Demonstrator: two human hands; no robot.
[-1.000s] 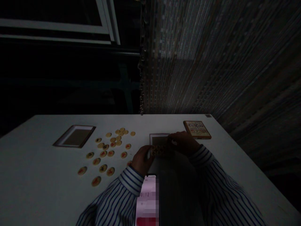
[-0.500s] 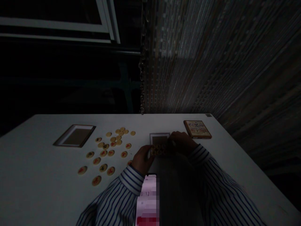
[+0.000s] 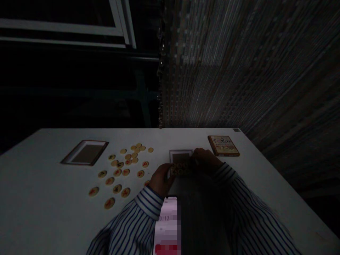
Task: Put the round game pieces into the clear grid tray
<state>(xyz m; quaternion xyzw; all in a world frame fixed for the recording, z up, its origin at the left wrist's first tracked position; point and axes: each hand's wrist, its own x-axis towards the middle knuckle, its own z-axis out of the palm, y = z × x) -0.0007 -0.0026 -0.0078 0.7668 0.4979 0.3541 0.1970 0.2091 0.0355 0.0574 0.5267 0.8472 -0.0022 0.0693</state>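
Note:
A shallow box [image 3: 181, 151] lies in front of me, with round xiangqi pieces [image 3: 179, 171] in two rows at its near end. My left hand [image 3: 159, 180] is at the box's left side, thumb and fingers closed on its near left edge. On the opposite side, my right hand [image 3: 205, 159] has its fingers bent together over the right edge, beside the rows. Shadow hides its fingertips, so what they hold, if anything, cannot be made out. To the left, loose xiangqi pieces [image 3: 125, 172] are scattered, some showing red or black characters, others plain faces.
A shallow tray or lid [image 3: 98, 158] lies at the left of the white table [image 3: 53, 205]. At the back right sits a printed flat box [image 3: 224, 145]. A lit phone [image 3: 165, 230] is below my left wrist. A bead curtain [image 3: 202, 78] hangs beyond the far edge.
Both hands stay at the box with almost no visible movement. The whole view has shifted very slightly; the loose pieces keep their places.

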